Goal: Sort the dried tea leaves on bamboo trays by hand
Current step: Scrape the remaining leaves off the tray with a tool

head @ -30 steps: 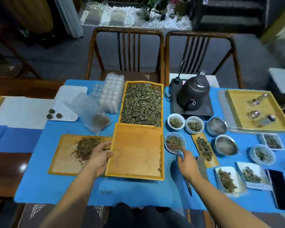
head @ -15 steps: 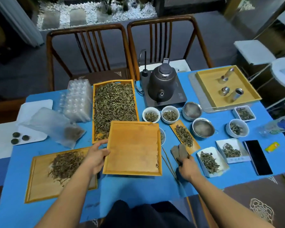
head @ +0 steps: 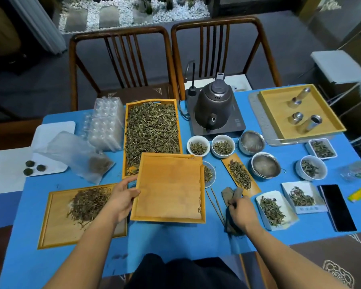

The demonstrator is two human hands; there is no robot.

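An almost bare bamboo tray (head: 169,187) lies in the middle of the blue table, with a few leaves at its right rim. My left hand (head: 121,198) grips its left edge, thumb on top. Behind it a long bamboo tray (head: 152,130) is full of dried tea leaves. At the left a flat bamboo tray (head: 56,224) carries a darker pile of leaves (head: 90,202). My right hand (head: 241,211) is curled round a dark grey tool (head: 230,195) beside a pair of thin bamboo sticks (head: 215,203).
Small white bowls (head: 198,146), a narrow bamboo scoop (head: 241,174), metal strainers (head: 266,167) and white dishes of leaves (head: 272,209) crowd the right side. A dark kettle (head: 214,109) stands on its base behind. A phone (head: 337,207) lies far right; plastic bags (head: 77,155) sit left.
My right hand has drawn back from the small bowls to the table's near side and taken hold of the grey tool. My left hand has kept its grip on the middle tray.
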